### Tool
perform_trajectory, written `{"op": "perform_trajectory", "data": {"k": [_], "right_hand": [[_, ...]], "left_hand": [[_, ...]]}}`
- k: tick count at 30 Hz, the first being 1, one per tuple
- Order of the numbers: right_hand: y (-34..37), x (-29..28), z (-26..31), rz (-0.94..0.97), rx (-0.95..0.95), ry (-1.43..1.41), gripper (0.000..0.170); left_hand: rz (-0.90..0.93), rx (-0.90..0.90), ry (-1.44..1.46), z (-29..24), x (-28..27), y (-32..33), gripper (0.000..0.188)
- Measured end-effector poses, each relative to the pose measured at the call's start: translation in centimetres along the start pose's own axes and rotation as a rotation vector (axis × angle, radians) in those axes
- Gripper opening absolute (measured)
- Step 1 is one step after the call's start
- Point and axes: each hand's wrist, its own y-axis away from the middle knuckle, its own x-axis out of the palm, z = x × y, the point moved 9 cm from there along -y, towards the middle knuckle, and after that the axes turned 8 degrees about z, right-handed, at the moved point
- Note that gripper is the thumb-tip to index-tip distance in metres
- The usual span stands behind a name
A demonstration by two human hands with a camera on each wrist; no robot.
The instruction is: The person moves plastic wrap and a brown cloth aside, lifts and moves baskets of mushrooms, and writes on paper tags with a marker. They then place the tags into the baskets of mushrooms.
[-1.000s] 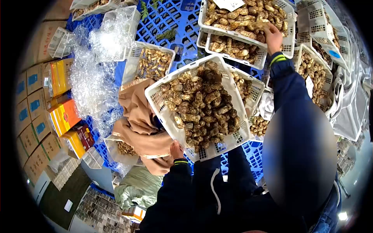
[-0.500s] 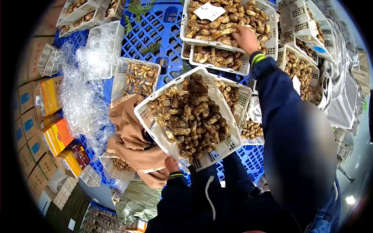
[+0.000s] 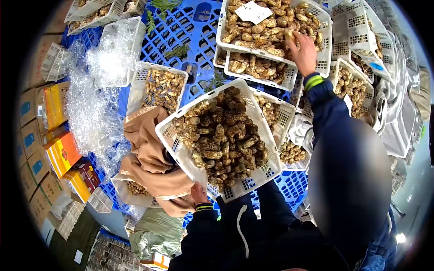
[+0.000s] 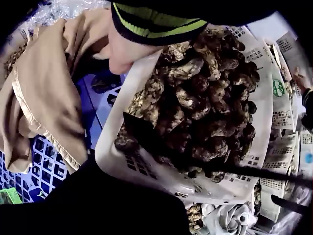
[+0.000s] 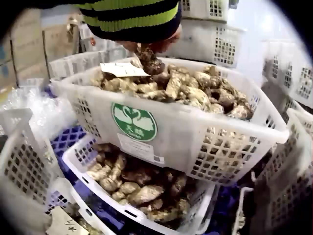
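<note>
My left hand (image 3: 199,193) is clamped on the near basket (image 3: 267,171). My right hand (image 3: 304,52) pinches a mushroom (image 3: 288,34) over the upper crate (image 5: 179,144).

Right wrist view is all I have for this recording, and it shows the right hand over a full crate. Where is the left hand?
Observer: The left hand grips the edge of another white crate.
Operator: Anything in that one?
Observer: Yes, a heap of dark brown mushrooms.
Operator: And what is just left of it?
Observer: In the head view, a rumpled brown cloth.
</note>
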Motion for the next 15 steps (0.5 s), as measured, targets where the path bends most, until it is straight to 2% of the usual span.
{"op": "perform_trajectory", "data": {"k": [2,4,6,7,8,9,10,11,12,14,15], "right_hand": [[3.1,0.5,-0.3,0.44,0.353,-0.415,0.036],[8.1,1.9,3.9,0.717,0.288,-0.915,0.04],[10.1,1.6,8.5,1.075,0.177,-0.996,0.042],[7.8,1.5,7.3,0.778,0.029,-0.733,0.041],[5.7,2.1,5.1,0.793,0.158,-0.509,0.045],[3.9,3.2,2.0,0.567,0.172,-0.149,0.045],[2.6,4.7,-0.5,0.497,0.255,-0.08,0.042],[2.2,6.5,-1.9,0.679,0.31,-0.063,0.046],[2.2,8.9,-3.2,0.79,0.279,-0.017,0.049],[2.0,9.7,-3.2,0.878,0.275,0.008,0.046],[1.9,9.1,-3.2,0.836,0.246,-0.021,0.037]], "left_hand": [[-0.038,0.045,0.053,-0.3,-0.2,-0.3,0.022],[-0.028,-0.014,0.005,-1.0,0.5,0.4,0.021],[-0.034,-0.016,0.041,-1.1,0.8,0.5,0.021],[-0.032,0.009,-0.012,-1.2,0.8,0.7,0.025],[-0.024,0.012,-0.015,-1.1,0.9,0.6,0.025],[0.011,0.008,-0.024,-1.2,1.1,0.4,0.025],[0.041,0.002,-0.034,-1.1,1.1,0.5,0.026],[-0.025,-0.054,-0.074,-1.4,0.9,1.0,0.027],[-0.022,-0.053,-0.081,-1.5,0.9,0.9,0.027],[-0.072,-0.047,-0.067,-0.8,0.3,0.4,0.028],[-0.046,-0.02,-0.074,-0.5,0.1,0.1,0.029]]}}
